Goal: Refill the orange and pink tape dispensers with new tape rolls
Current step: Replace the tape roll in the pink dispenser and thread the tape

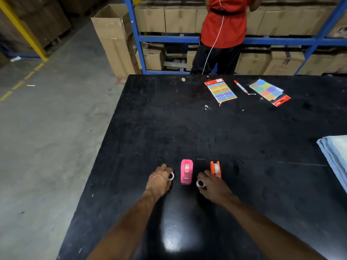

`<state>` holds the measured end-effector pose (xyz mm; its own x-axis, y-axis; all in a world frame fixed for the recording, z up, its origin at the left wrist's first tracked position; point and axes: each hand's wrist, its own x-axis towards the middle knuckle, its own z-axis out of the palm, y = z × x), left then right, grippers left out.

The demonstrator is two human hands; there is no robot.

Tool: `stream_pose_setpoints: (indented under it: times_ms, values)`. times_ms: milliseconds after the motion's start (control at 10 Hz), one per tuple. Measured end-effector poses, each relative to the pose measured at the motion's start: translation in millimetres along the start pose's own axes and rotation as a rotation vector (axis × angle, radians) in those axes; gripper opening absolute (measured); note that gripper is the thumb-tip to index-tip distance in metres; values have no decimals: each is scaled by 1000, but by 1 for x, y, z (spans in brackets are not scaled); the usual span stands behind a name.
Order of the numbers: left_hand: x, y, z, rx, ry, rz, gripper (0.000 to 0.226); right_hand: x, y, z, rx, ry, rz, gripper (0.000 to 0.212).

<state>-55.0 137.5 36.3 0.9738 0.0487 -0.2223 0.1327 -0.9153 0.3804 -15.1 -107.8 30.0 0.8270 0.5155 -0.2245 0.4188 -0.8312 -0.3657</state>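
A pink tape dispenser (186,172) stands on the black table (244,139) between my hands, with tape visible in its middle. An orange dispenser (215,169) with a clear roll in it stands to its right. My left hand (159,182) rests left of the pink dispenser, fingers curled around a small white tape roll (171,176). My right hand (214,186) lies just in front of the orange dispenser and grips a second white roll (200,183) at its fingertips.
At the table's far side lie two packs of coloured sticky labels (221,90) (268,91) and a red marker (241,87). Folded blue cloth (336,156) lies at the right edge. A person in a red shirt (224,21) stands beyond the table by blue shelving with cardboard boxes.
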Motion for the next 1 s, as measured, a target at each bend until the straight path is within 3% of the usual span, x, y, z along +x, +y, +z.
stream_pose_setpoints:
  times_ms: [100,300,600,800,900,1000]
  values:
    - [13,-21,-18,-24,-54,-45,43,31,-26,-1,14,-54,8,37]
    - [38,-68,-21,-23,-122,-53,35,84,-86,34,21,-40,20,32]
    - [48,-93,-9,18,-211,-51,54,118,-121,66,-110,-27,188,37]
    - [47,-96,0,-51,-154,-19,55,122,-121,69,-103,-19,238,47]
    - [46,-92,-5,2,-202,-32,67,115,-123,66,-105,-19,249,53]
    - [38,-83,-11,71,-119,20,71,100,-123,52,-53,57,217,56]
